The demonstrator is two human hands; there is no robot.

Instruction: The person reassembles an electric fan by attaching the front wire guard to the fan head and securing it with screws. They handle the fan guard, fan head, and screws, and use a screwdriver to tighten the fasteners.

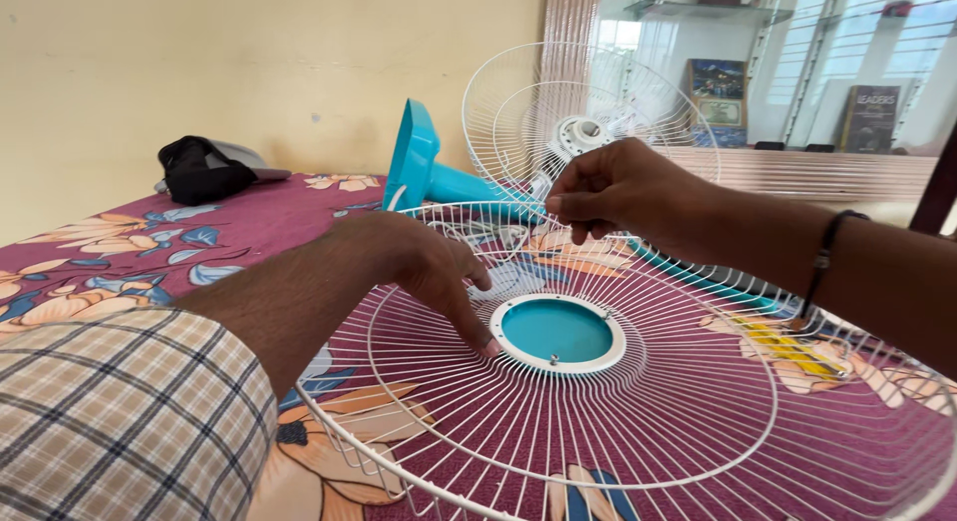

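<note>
Left hand [429, 267] is spread flat on the white wire fan guard [638, 401], fingertips pressing down right next to the round teal centre cap with its white ring [556, 332], middle of the frame. Nothing gripped, just pushing. Right hand [613, 192] sits above it, centre-top, fingers pinched shut around something small; I can't tell what, could be a screw or a clip, it's hidden by the fingers.

The guard lies dished-side up across the bed's maroon floral sheet [150, 247], filling the lower right. Behind it, upper middle, the teal fan body with its other white wire cage [558, 122] lies on its side.

What I'd worry about: that tiny pinched part slipping and dropping through the wires into the busy flower print, good luck finding it. Also the soft mattress means the guard can rock or tip under that one-sided press, and thin wires bend easily. The fan behind could roll too. A dark bundle of cloth [204, 167] is at upper left, well out of the way.
</note>
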